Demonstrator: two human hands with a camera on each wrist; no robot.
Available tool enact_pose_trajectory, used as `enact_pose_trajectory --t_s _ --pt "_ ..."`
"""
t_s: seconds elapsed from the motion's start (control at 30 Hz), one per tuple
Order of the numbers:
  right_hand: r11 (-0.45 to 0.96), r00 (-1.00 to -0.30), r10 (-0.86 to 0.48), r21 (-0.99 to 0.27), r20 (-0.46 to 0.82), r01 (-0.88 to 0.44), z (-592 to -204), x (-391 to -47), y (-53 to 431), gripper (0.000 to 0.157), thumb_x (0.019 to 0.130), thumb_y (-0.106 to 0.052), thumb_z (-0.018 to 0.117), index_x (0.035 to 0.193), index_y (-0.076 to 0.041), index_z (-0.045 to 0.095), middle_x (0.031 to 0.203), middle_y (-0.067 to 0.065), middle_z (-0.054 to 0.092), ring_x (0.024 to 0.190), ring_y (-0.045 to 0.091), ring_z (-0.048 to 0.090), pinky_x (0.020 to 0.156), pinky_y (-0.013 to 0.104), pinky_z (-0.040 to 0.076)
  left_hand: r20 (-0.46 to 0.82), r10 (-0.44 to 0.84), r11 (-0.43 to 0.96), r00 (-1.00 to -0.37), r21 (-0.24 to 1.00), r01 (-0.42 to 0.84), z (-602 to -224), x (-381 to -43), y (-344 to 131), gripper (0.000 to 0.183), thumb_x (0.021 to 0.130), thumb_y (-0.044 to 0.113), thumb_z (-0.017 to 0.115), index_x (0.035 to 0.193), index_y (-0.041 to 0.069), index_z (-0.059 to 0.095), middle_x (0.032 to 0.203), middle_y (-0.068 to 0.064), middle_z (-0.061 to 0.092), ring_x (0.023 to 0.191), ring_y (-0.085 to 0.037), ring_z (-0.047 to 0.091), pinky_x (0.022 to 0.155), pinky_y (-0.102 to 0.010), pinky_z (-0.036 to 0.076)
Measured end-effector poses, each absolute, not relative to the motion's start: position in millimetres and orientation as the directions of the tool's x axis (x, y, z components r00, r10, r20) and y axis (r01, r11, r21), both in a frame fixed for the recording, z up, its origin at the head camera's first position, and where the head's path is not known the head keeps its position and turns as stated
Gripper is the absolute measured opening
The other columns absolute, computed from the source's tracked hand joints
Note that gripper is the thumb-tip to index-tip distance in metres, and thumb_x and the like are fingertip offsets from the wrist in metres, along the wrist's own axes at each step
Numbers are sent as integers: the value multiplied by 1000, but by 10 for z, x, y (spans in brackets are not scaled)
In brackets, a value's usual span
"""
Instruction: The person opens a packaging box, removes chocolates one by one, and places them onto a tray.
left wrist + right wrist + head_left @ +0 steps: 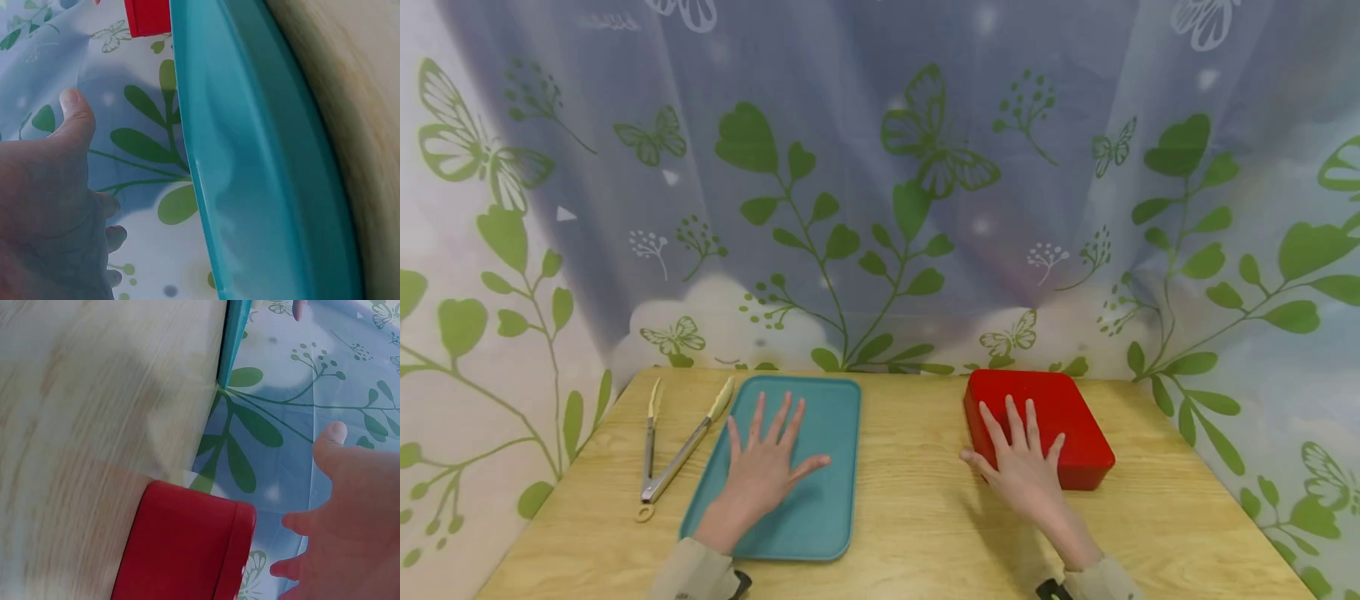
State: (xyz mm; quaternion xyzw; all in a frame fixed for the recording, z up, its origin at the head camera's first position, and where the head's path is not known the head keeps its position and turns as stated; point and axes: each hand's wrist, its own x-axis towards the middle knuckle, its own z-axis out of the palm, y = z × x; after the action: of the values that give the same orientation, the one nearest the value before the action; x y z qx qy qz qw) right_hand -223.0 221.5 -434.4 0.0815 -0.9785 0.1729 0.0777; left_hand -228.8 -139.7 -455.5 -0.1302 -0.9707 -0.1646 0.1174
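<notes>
My left hand (762,475) hovers over a teal tray (827,517), palm down with fingers spread. In the left wrist view that hand (50,194) stays apart from the tray (250,162), holding nothing. To the right, my right hand (1026,479) is held above the near left part of a red box (1078,425), its fingers spread too. The right wrist view has a gap between this hand (362,519) and the red box (178,544). Left of the tray lie metal tongs (681,454) with cream-coloured tips, their arms spread apart.
Everything lies on a light wooden table (910,467). Behind it and along both sides hangs a curtain (865,275) printed with green leaves and butterflies. Between the tray and the red box is a stretch of bare wood.
</notes>
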Motion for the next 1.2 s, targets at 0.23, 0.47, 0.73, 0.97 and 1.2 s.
enact_pose_trajectory --t_s 0.23,0.47,0.73,0.97,1.2 --pt "894 -965 -109 -400 238 -200 -4243 -2289 2433 77 99 -47 62 160 -13 31 165 24 18 151 51 0 103 87 2 242 217 852 -946 426 304 -4498 -2384 -1320 88 98 57 57 162 8 23 167 -16 17 153 -46 1 111 -80 -2" --pt "803 -918 -93 -517 385 -298 -4093 -2373 2904 58 103 -32 61 152 -4 46 153 26 44 143 52 32 108 74 30 236 241 646 -941 685 337 -4302 -2560 -1017 75 105 50 48 162 8 22 167 -15 19 154 -40 15 121 -65 14" --pt "607 -894 88 -735 439 -301 -4047 -2437 3482 45 108 -28 52 143 0 56 134 5 66 107 -3 65 86 11 52 217 183 219 -959 942 255 -4105 -2736 -497 60 109 47 40 154 9 43 150 -17 51 129 -36 58 101 -52 52" --pt "579 -927 137 -787 349 -211 -4167 -2511 3819 44 106 -21 56 137 9 57 126 11 69 81 -15 63 69 17 59 137 232 10 -963 990 143 -4221 -2881 29 51 110 28 47 147 -6 45 142 -27 54 124 -41 60 93 -46 58" --pt "601 -993 89 -799 83 -13 -4274 -2538 3944 53 108 -22 51 145 14 44 141 37 49 91 4 68 74 25 60 89 282 76 -955 990 115 -4407 -2812 545 45 106 16 54 141 -11 50 134 -30 59 115 -41 65 85 -46 61"
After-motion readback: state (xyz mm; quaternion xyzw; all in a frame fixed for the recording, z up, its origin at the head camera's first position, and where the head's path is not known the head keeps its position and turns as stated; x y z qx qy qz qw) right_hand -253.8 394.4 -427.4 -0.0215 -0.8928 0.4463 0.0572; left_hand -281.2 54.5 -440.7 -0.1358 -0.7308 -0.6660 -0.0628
